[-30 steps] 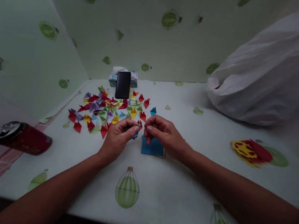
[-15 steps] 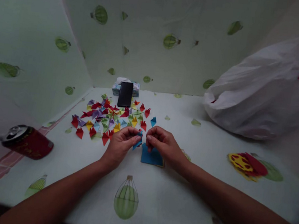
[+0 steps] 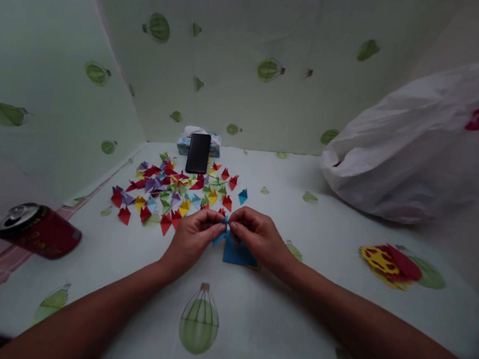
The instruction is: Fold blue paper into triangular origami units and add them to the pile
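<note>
A small blue folded paper piece (image 3: 219, 237) is pinched in the fingers of my left hand (image 3: 193, 238). My right hand (image 3: 260, 238) meets it from the other side, thumb and forefinger closed on its upper tip. Just under my right hand lies a stack of square blue paper (image 3: 239, 254), partly covered by the fingers. Beyond my hands, one finished-looking blue paper crane (image 3: 243, 196) rests on the table. To its left spreads a pile of folded paper cranes (image 3: 163, 184) in red, yellow, purple, green and light blue.
A black phone (image 3: 198, 153) leans against a tissue box (image 3: 214, 145) at the back. At the left lies a dark red drink can (image 3: 41, 230) on its side. A white plastic bag (image 3: 393, 152) and a red and yellow cutout (image 3: 390, 265) are on the right.
My right hand has moved in to the left, and its fingertips now grip the top of the blue folded paper. The view has shifted slightly.
</note>
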### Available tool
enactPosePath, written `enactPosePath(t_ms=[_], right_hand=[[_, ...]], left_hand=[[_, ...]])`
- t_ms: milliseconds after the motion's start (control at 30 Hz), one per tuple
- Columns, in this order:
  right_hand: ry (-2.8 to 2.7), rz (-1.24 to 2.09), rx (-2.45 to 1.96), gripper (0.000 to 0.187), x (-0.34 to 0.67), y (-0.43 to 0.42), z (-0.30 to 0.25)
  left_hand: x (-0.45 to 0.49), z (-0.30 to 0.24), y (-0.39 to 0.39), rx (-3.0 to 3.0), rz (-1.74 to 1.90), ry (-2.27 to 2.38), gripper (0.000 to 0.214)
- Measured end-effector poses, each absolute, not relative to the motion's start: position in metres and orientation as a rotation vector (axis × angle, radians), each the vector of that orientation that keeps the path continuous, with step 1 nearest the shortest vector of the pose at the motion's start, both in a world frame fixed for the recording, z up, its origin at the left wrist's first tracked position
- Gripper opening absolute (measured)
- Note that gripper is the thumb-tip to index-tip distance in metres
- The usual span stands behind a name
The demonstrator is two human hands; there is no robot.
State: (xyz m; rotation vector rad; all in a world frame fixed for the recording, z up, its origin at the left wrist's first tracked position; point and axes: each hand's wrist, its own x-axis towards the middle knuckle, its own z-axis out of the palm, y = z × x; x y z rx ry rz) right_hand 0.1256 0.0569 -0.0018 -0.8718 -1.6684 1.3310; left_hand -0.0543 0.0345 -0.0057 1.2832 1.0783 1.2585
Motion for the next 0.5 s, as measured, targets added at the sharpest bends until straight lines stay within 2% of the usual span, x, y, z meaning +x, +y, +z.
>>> enactPosePath(t_ms=[333,500], right_hand=[[-1.605,1.437,-0.791,0.028,0.12,0.057,-0.013],[-1.567,1.33,-0.799,0.03,0.121,0.058,-0.017]], left_hand=[[-0.055,-0.007,0.033,1.427,1.283,1.088,0.014],[-0.056,-0.01,0.035,1.387,1.242,1.063,0.022]])
